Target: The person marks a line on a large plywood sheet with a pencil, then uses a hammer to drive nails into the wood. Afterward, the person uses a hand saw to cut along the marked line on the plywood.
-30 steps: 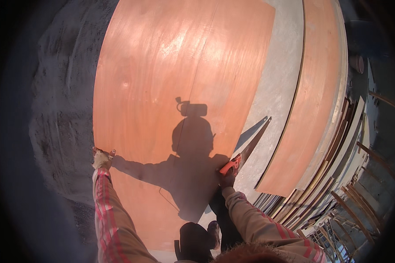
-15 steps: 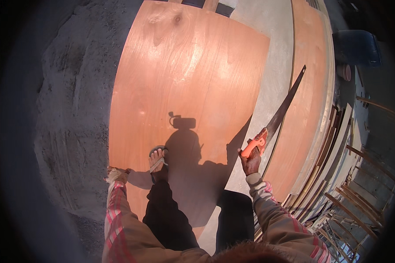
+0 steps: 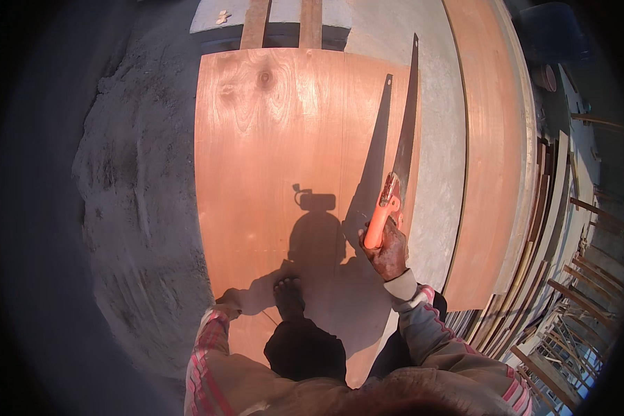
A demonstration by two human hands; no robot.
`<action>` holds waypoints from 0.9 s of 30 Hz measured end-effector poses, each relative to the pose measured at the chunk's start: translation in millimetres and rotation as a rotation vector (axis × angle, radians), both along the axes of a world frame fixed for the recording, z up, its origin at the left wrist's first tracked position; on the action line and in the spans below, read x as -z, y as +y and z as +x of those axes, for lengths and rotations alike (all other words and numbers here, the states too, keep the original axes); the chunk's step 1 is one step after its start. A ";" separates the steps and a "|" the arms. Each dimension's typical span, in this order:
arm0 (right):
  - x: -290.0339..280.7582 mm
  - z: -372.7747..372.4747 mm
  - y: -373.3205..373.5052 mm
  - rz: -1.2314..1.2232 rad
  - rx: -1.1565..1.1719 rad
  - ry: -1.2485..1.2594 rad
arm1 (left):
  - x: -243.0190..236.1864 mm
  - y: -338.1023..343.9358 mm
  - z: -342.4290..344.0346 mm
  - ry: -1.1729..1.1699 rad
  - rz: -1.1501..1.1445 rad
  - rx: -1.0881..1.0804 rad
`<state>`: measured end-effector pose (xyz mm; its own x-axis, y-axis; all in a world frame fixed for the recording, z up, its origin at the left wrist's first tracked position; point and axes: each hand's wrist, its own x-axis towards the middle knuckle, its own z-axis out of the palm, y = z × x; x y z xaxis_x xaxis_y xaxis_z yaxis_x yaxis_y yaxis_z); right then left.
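Observation:
A large reddish-brown plywood sheet [image 3: 256, 159] lies in front of me. My right hand [image 3: 387, 251] is closed around the orange handle of a handsaw [image 3: 406, 125]. Its long dark blade points away from me above the sheet's right side, and its shadow falls on the wood beside it. At the sheet's near left edge, my left hand [image 3: 229, 304] grips the rim; part of its fingers is hard to make out. My foot [image 3: 289, 297] rests on the sheet in shadow, right of my left hand.
Two wooden battens [image 3: 310, 24] run out from the sheet's far end over a pale block [image 3: 218, 17]. Another long plywood stack [image 3: 485, 152] lies to the right, with timber strips [image 3: 541, 208] beyond it. Rough grey ground [image 3: 139, 194] borders the left. A dark blue container [image 3: 555, 31] stands far right.
The saw has swung left from over the gap to above the sheet, its blade now pointing more straight ahead. My view has shifted, showing more of the far battens. My left hand stays at the left edge.

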<state>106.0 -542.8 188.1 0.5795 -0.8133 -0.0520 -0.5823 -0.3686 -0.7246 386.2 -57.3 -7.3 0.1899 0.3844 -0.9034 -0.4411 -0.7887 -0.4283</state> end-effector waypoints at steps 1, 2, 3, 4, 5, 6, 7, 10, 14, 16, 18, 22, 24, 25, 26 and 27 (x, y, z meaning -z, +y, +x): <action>6.6 7.0 -16.8 -0.043 0.003 -0.017 | -6.0 -28.5 18.9 0.142 0.055 -0.065; 14.1 13.7 -30.6 -0.091 0.014 -0.046 | -16.7 -64.6 40.2 0.255 0.033 -0.112; 18.5 8.7 -46.9 -0.128 0.020 -0.042 | -29.1 -116.3 56.0 0.343 -0.092 -0.160; 22.9 -2.4 -62.1 -0.166 0.026 -0.032 | -37.7 -173.4 69.1 0.317 -0.424 -0.271; 22.5 -11.4 -76.7 -0.218 0.080 -0.003 | -46.5 -235.1 82.8 0.325 -0.764 -0.351; 28.4 -33.5 -91.3 -0.272 0.100 0.056 | -85.5 -328.9 84.6 0.135 -0.894 -0.179; 23.0 -20.7 -98.7 -0.304 0.185 -0.016 | -71.7 -364.9 118.6 -0.193 -1.305 -0.224; -6.2 -28.7 -100.1 -0.323 0.404 -0.118 | -62.2 -515.0 183.9 -0.806 -1.698 0.332; -39.4 -59.1 -61.3 -0.266 0.551 -0.043 | -30.3 -635.8 196.5 -0.964 -1.546 0.571; -52.9 -69.8 -33.6 -0.303 0.619 -0.002 | -0.3 -648.6 172.0 -0.935 -1.405 0.590; -79.5 -60.7 -19.3 -0.274 0.611 0.081 | 18.3 -646.4 163.9 -0.967 -1.357 0.614; -104.9 -42.7 -16.8 -0.062 0.770 -0.090 | 14.7 -642.8 150.8 -0.931 -1.342 0.602; -116.3 -22.1 -28.8 0.004 0.795 -0.162 | 12.9 -645.2 151.6 -0.879 -1.318 0.590; -119.6 -8.2 -37.3 0.037 0.804 -0.214 | 13.0 -645.9 151.4 -0.870 -1.318 0.577; -120.0 12.9 -48.0 0.109 0.828 -0.341 | 12.3 -646.0 153.3 -0.862 -1.317 0.575; -123.2 34.0 -60.3 0.151 0.815 -0.338 | 14.0 -643.6 154.3 -0.852 -1.311 0.570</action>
<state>140.0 -603.2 311.3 -0.1711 -0.9775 -0.1230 -0.3687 0.1793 -0.9121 540.5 -700.9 -21.3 0.6055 -0.7886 -0.1070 -0.7830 -0.6144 0.0971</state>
